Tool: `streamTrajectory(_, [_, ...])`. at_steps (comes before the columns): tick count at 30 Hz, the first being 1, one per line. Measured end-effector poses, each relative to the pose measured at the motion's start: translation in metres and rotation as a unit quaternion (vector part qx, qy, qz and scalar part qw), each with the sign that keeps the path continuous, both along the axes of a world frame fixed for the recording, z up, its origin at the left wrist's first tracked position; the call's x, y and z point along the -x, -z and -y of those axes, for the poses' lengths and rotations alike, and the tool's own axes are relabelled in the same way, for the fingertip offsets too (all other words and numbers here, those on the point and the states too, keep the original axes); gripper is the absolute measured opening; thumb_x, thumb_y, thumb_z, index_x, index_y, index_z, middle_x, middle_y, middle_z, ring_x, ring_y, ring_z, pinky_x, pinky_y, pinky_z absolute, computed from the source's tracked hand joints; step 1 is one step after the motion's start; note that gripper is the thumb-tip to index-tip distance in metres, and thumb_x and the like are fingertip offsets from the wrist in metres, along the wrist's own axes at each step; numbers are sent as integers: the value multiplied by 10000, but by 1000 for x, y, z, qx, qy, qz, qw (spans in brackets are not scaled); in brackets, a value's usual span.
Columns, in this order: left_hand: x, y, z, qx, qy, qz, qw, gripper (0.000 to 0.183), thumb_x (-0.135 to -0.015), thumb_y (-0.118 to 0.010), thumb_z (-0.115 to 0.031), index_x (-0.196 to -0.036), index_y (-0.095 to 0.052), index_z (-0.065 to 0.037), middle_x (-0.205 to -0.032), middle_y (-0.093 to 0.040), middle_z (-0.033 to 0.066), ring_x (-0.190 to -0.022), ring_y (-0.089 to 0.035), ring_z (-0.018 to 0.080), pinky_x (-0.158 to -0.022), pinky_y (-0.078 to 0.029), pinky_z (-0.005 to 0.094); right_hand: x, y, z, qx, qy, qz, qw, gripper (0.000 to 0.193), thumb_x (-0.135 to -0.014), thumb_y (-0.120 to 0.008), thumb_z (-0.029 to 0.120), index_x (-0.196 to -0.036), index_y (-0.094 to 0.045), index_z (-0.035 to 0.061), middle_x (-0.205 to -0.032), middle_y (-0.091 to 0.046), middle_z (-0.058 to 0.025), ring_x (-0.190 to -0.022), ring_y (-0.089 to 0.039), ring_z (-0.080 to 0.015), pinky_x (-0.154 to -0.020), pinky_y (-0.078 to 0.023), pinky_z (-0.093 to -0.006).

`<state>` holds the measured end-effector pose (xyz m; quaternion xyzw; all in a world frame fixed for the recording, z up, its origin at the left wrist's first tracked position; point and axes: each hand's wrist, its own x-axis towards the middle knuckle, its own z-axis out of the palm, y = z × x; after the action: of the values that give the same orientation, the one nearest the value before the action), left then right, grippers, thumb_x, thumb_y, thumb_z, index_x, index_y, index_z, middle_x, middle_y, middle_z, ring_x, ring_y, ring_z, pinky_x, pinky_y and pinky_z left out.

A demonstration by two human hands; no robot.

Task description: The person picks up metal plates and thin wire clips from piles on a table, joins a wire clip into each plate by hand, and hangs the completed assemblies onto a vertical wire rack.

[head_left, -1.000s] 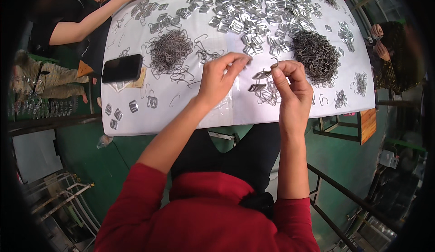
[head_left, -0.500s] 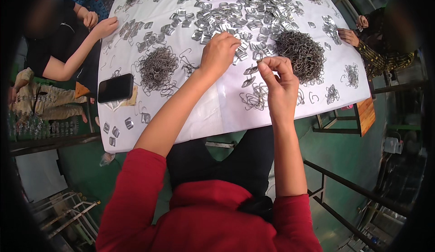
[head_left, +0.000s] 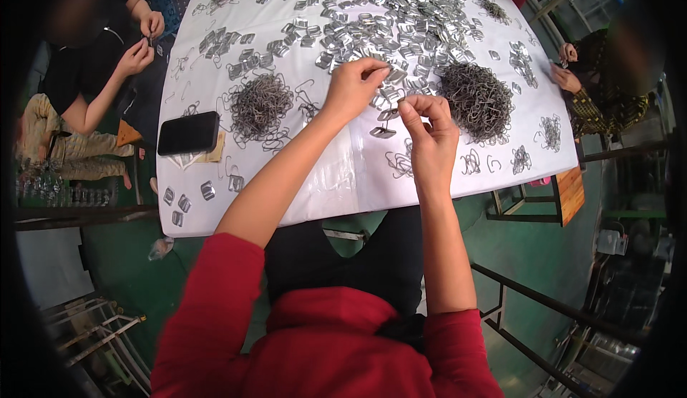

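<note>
My left hand (head_left: 356,89) is at the near edge of the pile of flat silver metal buckles (head_left: 401,22), thumb and forefinger pinched on one small buckle (head_left: 395,76). To its right, my right hand (head_left: 432,132) is closed at the fingertips on a thin wire hook, mostly hidden by the fingers. Small metal buckles (head_left: 383,133) dangle from this hook, left of the fingers and above the white tabletop. A dense heap of bent wire hooks (head_left: 478,103) lies just beyond my right hand. Another heap of hooks (head_left: 260,106) is left of my left forearm.
A black phone (head_left: 188,133) lies at the table's left edge, with several loose buckles (head_left: 184,203) nearer me. Small hook clusters (head_left: 521,159) lie at the right. Co-workers' hands (head_left: 136,56) are at the left side, and another person's hands (head_left: 566,77) at the right.
My left hand has drawn its fingertips together on a buckle at the pile's edge. My right hand has shifted slightly left with the hanging buckles. The left co-worker's hand has pulled back from the table.
</note>
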<state>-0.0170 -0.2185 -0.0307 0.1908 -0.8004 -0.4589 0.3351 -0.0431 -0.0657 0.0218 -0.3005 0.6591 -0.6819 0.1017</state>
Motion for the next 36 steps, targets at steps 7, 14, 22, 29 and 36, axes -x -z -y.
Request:
streamTrajectory(7, [-72,-54,-27,-272,42,-65,959,159,-825,-642,-95,-925,-634,28,-814,-656,73,-727,-618,102,-620,-494,227,-17,6,16,-5,1,-14,1000,119,-795,-667,131,-842,-652,23,-823,-515,-26,-714,-486,-111,-573,-389,-238])
streamTrajectory(14, [-120,-68,-8,-144,-40,-58,987,143,-821,-648,-99,-918,-648,7,-830,-631,11,-738,-536,45,-661,-430,187,-43,5,45,-35,-70,-66,995,166,-775,-690,158,-869,-653,26,-802,-518,-24,-715,-488,-116,-564,-367,-249])
streamTrajectory(22, [-185,-79,31,-84,-141,-64,984,192,-825,-649,-84,-980,-630,28,-865,-639,21,-756,-559,46,-675,-432,169,-49,64,71,-322,-253,-275,870,34,-762,-603,94,-762,-634,80,-843,-618,-107,-768,-609,-321,-676,-484,-395])
streamTrajectory(29, [-215,-75,39,-125,-191,-56,972,177,-809,-663,-124,-927,-661,8,-745,-637,9,-665,-548,36,-592,-427,173,-71,65,83,-397,-249,-391,792,128,-760,-633,101,-860,-604,27,-815,-601,-125,-722,-607,-304,-650,-484,-389])
streamTrajectory(36, [-205,-69,9,-141,-164,-79,973,168,-792,-676,-118,-905,-666,5,-733,-638,11,-640,-531,40,-558,-410,179,-78,-33,61,-98,-326,151,928,81,-837,-615,66,-852,-588,-9,-735,-609,-42,-626,-578,-99,-533,-460,-222])
